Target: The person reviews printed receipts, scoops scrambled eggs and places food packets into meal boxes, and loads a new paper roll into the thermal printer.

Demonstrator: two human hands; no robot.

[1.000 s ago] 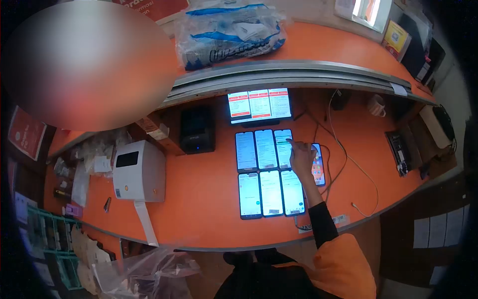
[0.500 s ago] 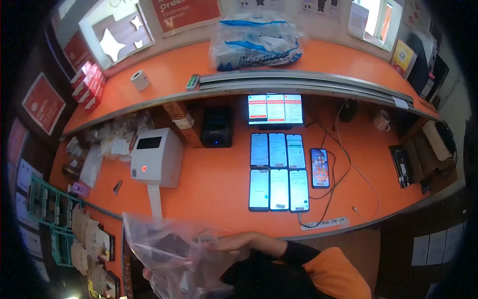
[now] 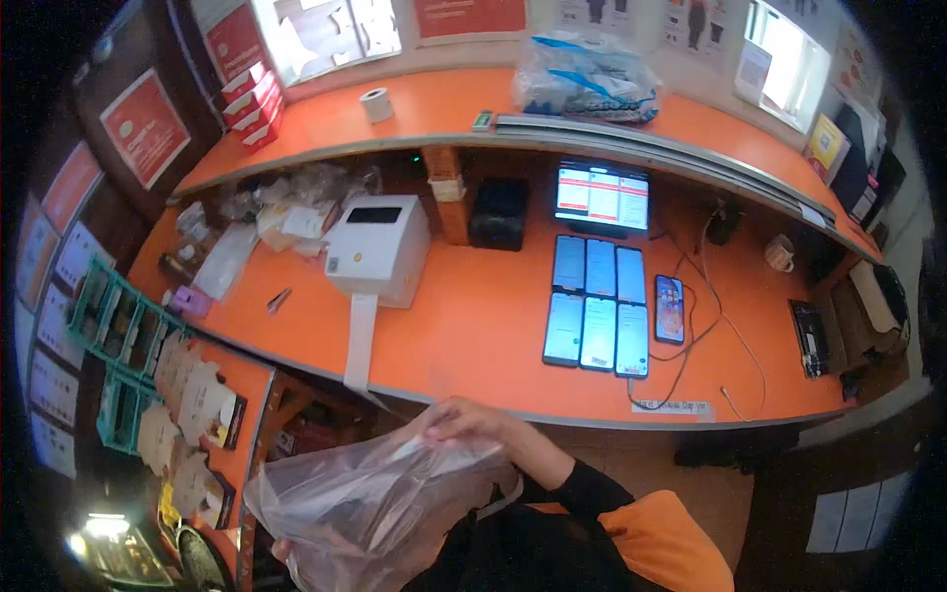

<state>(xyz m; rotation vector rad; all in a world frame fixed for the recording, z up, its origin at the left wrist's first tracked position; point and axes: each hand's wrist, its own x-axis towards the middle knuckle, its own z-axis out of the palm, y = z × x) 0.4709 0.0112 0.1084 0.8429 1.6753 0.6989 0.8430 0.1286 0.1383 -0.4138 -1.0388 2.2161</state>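
Observation:
A large clear plastic bag spreads in front of my body, crumpled and hanging below the counter's front edge. My right hand pinches its upper edge, fingers closed on the film. At the bag's lower left, only a bit of my left hand shows; the bag covers the rest, so its grip is hidden. Just beyond the bag, a white label printer stands on the orange counter, with a paper strip hanging from it toward the bag.
Several lit phones lie in rows below a tablet, beside loose cables. A black printer stands under the shelf. Folded cardboard boxes and green crates are at the left. A wrapped plastic pack rests on the shelf.
My view has turned left, shifting the counter rightward in the picture. My right hand has risen toward the counter edge with the bag's rim, and the bag lies lower and flatter.

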